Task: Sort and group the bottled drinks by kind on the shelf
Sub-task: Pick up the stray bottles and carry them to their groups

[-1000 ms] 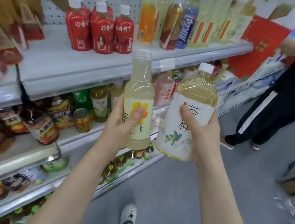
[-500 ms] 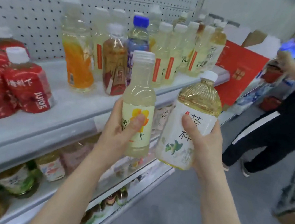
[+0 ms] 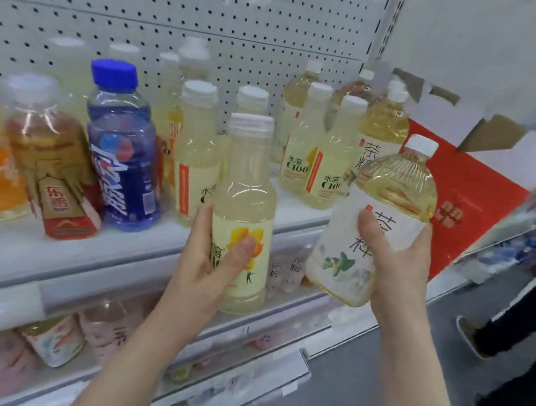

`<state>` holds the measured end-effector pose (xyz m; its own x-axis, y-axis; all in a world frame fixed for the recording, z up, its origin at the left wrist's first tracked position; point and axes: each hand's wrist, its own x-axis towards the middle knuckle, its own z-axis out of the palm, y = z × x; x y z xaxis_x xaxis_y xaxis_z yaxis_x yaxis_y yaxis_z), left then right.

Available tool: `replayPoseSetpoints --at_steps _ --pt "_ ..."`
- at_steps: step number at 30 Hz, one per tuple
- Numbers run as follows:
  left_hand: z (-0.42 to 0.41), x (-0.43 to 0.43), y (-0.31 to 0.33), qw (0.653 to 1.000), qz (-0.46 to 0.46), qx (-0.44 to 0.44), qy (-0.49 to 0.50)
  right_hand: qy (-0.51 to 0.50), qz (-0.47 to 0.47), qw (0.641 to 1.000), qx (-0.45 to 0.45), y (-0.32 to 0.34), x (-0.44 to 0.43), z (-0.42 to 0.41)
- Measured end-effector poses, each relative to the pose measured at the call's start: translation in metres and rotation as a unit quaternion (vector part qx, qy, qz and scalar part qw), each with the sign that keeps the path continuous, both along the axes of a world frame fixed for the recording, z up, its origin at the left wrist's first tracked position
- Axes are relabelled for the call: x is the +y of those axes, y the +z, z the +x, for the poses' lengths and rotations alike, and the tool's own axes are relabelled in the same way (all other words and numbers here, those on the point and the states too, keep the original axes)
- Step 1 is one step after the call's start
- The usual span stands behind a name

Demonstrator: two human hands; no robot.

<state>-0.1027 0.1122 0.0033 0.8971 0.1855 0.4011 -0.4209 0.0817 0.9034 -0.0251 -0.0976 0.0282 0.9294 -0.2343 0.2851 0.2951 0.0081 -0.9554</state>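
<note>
Two bottles are held before the shelf [image 3: 34, 251].
The C100 lemon bottle [image 3: 247, 193] is clasped by the left hand [image 3: 207, 273], the amber tea bottle [image 3: 397, 185] by the right hand [image 3: 400, 269]; matching C100 bottles [image 3: 327, 176] stand just beyond both grips (likely the next destination).

Both bare forearms [image 3: 148, 340] reach up and forward, side by side. The left grip [image 3: 213, 263] curls round a pale bottle [image 3: 246, 200], thumb across its label; the right grip [image 3: 399, 262] clasps a tilted amber bottle [image 3: 393, 188], thumb on the label.
</note>
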Motion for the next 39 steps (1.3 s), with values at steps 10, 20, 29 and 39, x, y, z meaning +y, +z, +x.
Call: replayPoseSetpoints --at_steps 10,20,29,39 --pt "0.064 -0.029 0.004 0.997 0.064 -0.025 0.042 -0.045 -0.059 0.994 -0.084 0.014 -0.038 0.125" --pt "0.102 -0.075 0.002 0.988 0.029 -0.016 0.151 0.064 -0.148 0.981 -0.105 0.000 -0.053 0.202" --pt "0.101 -0.104 -0.009 0.973 0.022 -0.004 0.230 0.110 -0.174 0.968 -0.145 -0.003 -0.056 0.246" --pt "0.072 -0.100 -0.011 0.958 -0.014 -0.003 0.287 -0.047 -0.252 0.900 -0.354 0.048 -0.028 0.203"
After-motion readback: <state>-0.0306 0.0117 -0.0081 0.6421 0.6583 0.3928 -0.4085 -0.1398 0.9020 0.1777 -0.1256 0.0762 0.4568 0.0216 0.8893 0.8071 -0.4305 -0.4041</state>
